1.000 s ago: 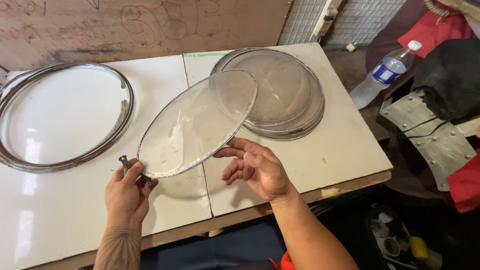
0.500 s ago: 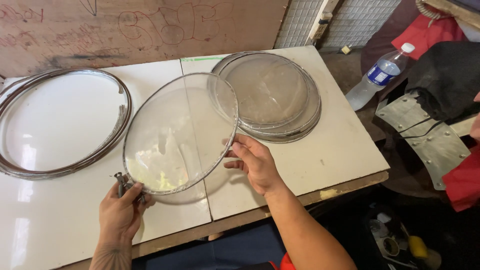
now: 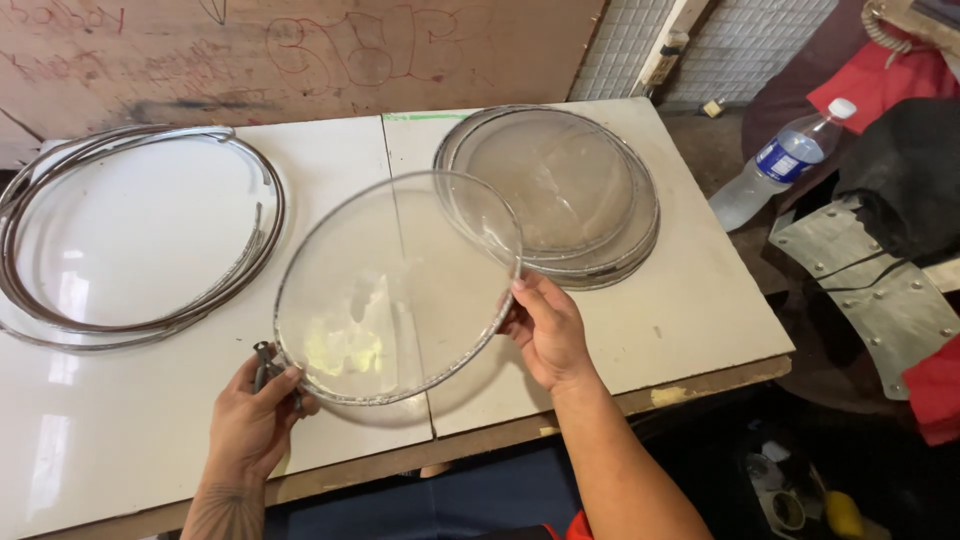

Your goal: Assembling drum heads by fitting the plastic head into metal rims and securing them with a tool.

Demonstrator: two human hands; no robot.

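both hands grip clear disc [image 3: 400,285] by opposite rims, tilted off table [image 3: 150,440]: left hand [image 3: 255,420] pinches lower rim plus small tool [image 3: 264,362]; right hand [image 3: 545,330] clamps right rim. disc stack [image 3: 570,190] behind, metal rings [image 3: 140,240] left.

Both hands hold a clear round disc [image 3: 400,285] tilted above the white table [image 3: 690,300]. The left hand [image 3: 252,415] grips the disc's lower left rim and also clasps a small dark tool [image 3: 264,362]. The right hand [image 3: 545,330] pinches the disc's right rim. Beyond the disc, to its right, a stack of clear discs [image 3: 560,195] lies flat. Left of the disc lie loose metal hoops [image 3: 140,240]. A plastic bottle [image 3: 780,165] leans off the table, right of the stack.
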